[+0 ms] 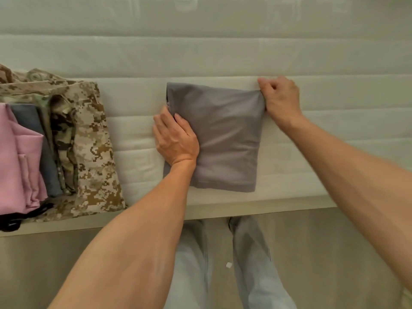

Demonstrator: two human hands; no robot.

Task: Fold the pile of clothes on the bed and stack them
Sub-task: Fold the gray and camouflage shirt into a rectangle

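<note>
A grey garment (225, 139), folded into a rough rectangle, lies on the white quilted bed (223, 59) near its front edge. My left hand (175, 139) lies on the garment's left edge, thumb on top and fingers wrapped around the fold. My right hand (282, 99) pinches the garment's far right corner with curled fingers. At the left of the bed sits a stack of folded clothes: camouflage pieces (93, 152) underneath, a grey-blue piece (33, 121) and a pink piece (15, 157) on top.
A black item (11, 221) pokes out at the stack's front left by the bed edge. My legs in light jeans (252, 264) stand against the bed front on a beige floor, with a small white scrap (229, 265) between them.
</note>
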